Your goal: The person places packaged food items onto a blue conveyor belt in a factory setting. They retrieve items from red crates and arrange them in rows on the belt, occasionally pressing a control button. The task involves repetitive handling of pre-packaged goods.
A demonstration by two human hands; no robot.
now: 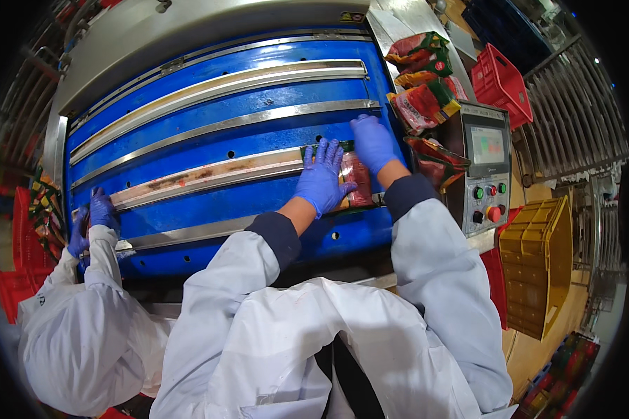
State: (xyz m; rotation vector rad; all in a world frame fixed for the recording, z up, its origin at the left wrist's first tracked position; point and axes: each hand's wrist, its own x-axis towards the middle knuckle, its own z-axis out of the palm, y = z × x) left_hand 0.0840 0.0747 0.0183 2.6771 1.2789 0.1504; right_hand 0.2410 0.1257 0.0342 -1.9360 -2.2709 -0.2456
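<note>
My left hand (320, 178), in a blue glove, lies with spread fingers over a flat packet of red meat (357, 183). The packet has a clear window and a dark green edge, and rests across the right end of a metal sealing bar (210, 176) on the blue bed (258, 143) of a machine. Just right of the packet is my gloved right hand (374, 143), its fingers bent and pressed together near the packet's upper corner. What those fingers hold, if anything, is hidden.
Several filled packets (426, 105) lie on the metal ledge at the right, beside a control panel (487, 160) with buttons. Beyond stand a red crate (500, 85) and a yellow crate (534, 265). At the left, a co-worker's gloved hands (100, 209) are at the bed's edge, near red crates (22, 230).
</note>
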